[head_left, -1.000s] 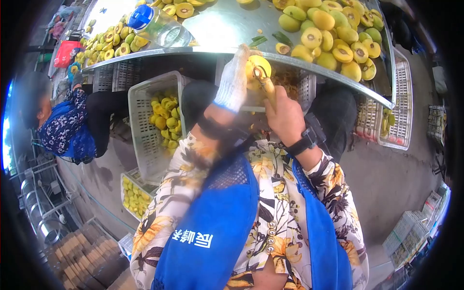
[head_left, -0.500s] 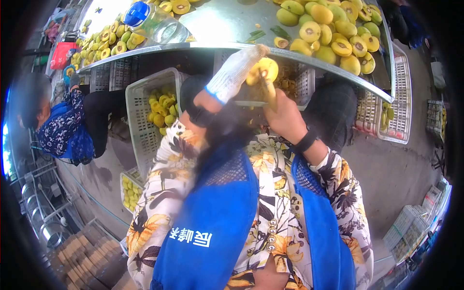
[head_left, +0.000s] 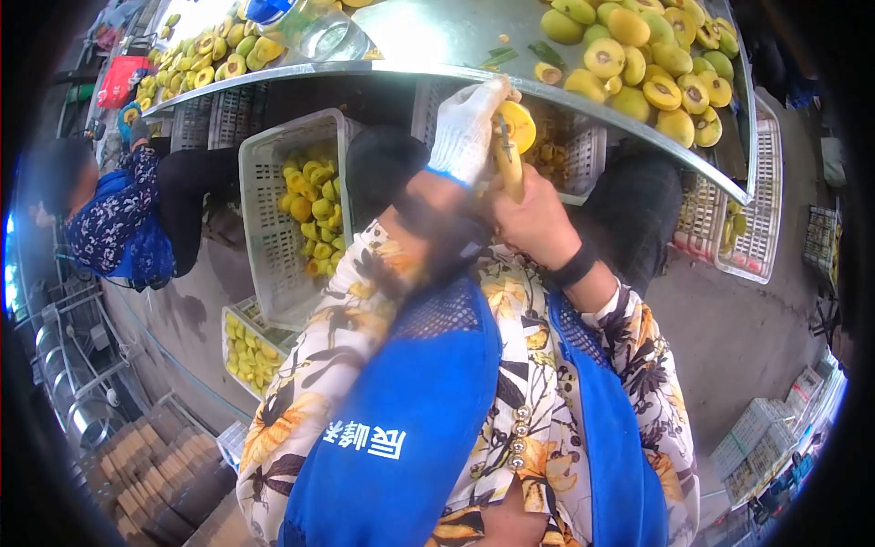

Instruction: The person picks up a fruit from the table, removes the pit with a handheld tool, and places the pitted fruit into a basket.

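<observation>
My gloved left hand (head_left: 467, 129) grips a yellow fruit half (head_left: 519, 125) just below the tabletop (head_left: 437, 41) edge; my bare right hand (head_left: 538, 219) holds a coring tool (head_left: 507, 159) against it.

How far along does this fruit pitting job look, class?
Done: many halved fruits lie on the metal table. In hand: the gloved left hand holds a yellow fruit while the right hand works a tool into it. Left: whole fruits beside them.

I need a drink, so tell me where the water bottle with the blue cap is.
In the head view, the water bottle lies on its side at the top left, on the metal table, just right of a heap of halved yellow fruit.
</observation>
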`<action>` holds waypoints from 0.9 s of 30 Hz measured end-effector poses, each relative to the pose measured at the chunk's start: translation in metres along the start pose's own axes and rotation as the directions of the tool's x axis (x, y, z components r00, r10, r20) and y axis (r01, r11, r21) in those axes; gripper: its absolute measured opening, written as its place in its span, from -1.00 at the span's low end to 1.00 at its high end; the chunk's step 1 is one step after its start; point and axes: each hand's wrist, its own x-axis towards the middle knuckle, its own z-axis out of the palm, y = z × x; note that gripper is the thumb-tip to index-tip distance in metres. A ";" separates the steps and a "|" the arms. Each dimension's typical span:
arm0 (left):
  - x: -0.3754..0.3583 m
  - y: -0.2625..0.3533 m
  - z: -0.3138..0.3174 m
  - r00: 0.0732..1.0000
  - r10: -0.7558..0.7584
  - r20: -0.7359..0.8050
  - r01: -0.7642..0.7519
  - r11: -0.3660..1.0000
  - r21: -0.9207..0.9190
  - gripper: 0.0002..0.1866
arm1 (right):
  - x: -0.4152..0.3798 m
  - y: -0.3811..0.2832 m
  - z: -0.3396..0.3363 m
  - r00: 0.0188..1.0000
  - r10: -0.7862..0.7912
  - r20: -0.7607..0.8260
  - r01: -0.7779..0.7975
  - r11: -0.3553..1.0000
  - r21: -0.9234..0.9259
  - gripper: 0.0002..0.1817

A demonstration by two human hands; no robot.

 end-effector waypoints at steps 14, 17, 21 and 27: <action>0.002 -0.003 0.000 1.000 0.002 -0.012 -0.001 0.996 0.084 -0.64 | -0.004 -0.017 -0.011 0.931 0.195 0.309 -0.294 0.901 0.319 -0.90; 0.012 -0.017 -0.002 0.938 -0.293 0.186 0.346 0.830 -0.438 -0.63 | 0.001 -0.018 -0.020 0.858 0.185 0.479 -0.435 0.758 0.486 -0.88; 0.010 -0.010 -0.011 0.923 -0.314 0.224 0.386 0.764 -0.517 -0.59 | 0.004 -0.006 -0.019 0.776 0.030 0.630 -0.522 0.590 0.616 -0.84; 0.023 -0.018 -0.046 0.996 0.028 -0.085 -0.063 0.892 -0.447 -0.58 | 0.008 0.005 -0.017 0.839 -0.175 0.516 -0.389 0.469 0.793 -0.81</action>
